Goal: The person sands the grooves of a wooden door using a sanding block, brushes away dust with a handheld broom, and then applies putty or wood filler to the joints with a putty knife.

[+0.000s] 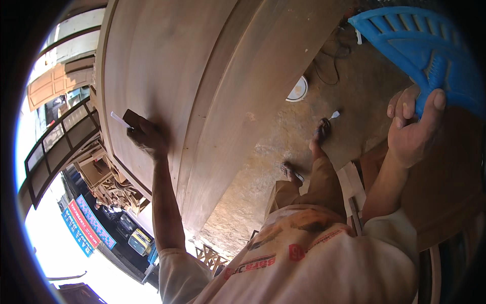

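Note:
My left hand (149, 138) is closed around a small dark block (132, 119) over the large brown wooden panel (162, 55). Beside the block, a thin white strip (120, 120) sticks out to the left; what it belongs to is unclear. The panel has a long raised moulding and a grooved edge running lengthwise. Held up at the far right, a blue plastic hand fan (430, 45) with a ribbed rim is gripped by its handle in my right hand (412, 121). That hand is well away from the panel.
On the brown floor (263, 157) lie a round white lid (297, 90), a dark cable (331, 66) and a small white spatula-like piece (335, 115) near my foot. Wooden boards (430, 177) stand at the right. Wood scraps (98, 169) and a parked vehicle (137, 243) appear at the left.

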Demonstrator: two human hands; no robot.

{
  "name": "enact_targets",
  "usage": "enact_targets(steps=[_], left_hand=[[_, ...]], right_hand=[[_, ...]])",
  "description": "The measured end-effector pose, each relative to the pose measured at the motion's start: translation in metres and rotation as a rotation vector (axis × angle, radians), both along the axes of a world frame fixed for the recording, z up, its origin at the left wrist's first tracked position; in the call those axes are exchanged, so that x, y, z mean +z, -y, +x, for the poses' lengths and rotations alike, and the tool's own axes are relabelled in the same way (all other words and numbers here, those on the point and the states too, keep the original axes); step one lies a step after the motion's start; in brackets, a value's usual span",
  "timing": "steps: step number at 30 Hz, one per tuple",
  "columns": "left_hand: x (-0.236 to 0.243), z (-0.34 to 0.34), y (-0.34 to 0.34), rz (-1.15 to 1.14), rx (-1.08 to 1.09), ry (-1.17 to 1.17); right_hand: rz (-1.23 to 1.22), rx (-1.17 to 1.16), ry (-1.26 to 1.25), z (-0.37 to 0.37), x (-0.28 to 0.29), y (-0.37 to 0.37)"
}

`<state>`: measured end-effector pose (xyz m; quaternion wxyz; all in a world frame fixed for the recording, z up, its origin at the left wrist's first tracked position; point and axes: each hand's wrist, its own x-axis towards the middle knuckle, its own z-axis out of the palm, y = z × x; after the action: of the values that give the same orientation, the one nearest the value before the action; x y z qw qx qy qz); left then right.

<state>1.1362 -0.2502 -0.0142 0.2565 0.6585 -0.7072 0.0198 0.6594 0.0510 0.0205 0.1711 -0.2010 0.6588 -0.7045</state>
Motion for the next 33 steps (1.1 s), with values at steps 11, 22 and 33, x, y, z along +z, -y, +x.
enact_targets(steps=[11,22,33], left_hand=[[0.0,0.023,0.011,-0.016,0.028,0.227],[0.019,0.034,0.021,-0.092,-0.074,0.278],[0.04,0.029,0.026,-0.075,-0.143,0.45]], right_hand=[[0.125,0.076,0.03,-0.013,-0.133,0.046],[1.175,0.567,0.479,0.173,-0.581,-0.021],[0.481,-0.004,1.522,0.243,-0.653,0.032]])
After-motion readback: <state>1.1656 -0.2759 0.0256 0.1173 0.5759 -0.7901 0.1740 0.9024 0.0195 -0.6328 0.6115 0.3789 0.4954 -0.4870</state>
